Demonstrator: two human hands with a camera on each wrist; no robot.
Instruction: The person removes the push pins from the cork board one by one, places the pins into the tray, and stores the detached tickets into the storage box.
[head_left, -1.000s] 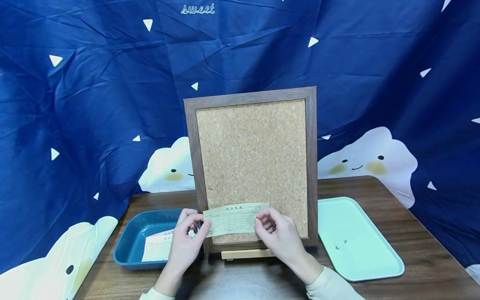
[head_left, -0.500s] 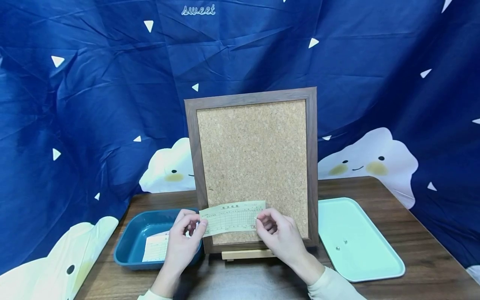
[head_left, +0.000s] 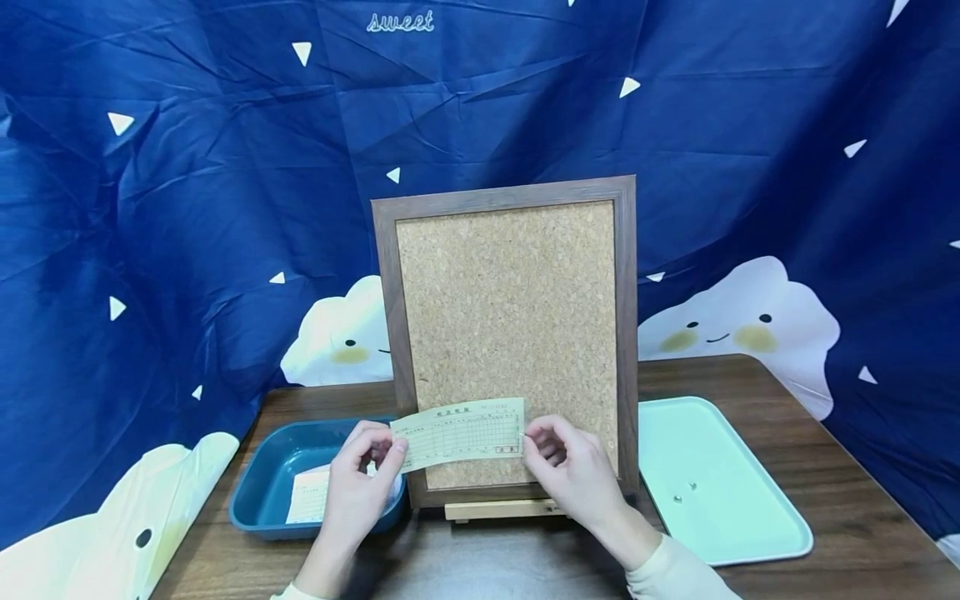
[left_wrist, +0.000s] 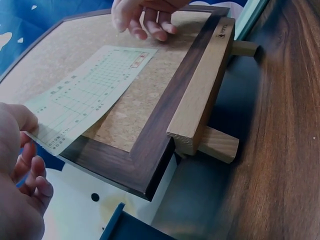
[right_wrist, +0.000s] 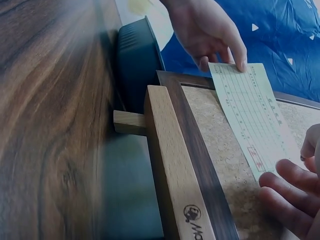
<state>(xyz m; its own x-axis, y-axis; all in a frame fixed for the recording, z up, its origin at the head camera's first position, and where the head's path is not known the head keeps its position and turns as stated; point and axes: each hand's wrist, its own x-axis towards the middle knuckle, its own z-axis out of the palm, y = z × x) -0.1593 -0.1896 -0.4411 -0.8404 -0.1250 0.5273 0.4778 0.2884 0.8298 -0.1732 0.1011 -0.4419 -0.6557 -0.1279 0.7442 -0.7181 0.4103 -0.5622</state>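
Observation:
A pale green printed receipt slip (head_left: 461,433) spans the lower part of a framed cork board (head_left: 510,308). At its left end my left hand (head_left: 360,475) pinches it between thumb and forefinger. My right hand (head_left: 573,467) is just beyond the slip's right edge, thumb and forefinger tips together, with a tiny pale pin-like thing showing between them. The left wrist view shows the slip (left_wrist: 90,95) slanting off the cork, its far end apart from the right hand (left_wrist: 147,17). In the right wrist view the slip's red stamped box (right_wrist: 255,159) faces the right fingers (right_wrist: 287,190).
A blue basin (head_left: 247,508) with more paper slips (head_left: 307,496) stands at left. On the right lies a mint tray (head_left: 735,508) bearing small pins (head_left: 678,498). The board rests on a wooden easel ledge (head_left: 502,510), on a brown table (head_left: 480,567).
The left hand has drawn the slip leftward and slightly up, away from the right fingertips. The right hand has shifted slightly right, and the slip's red box now shows.

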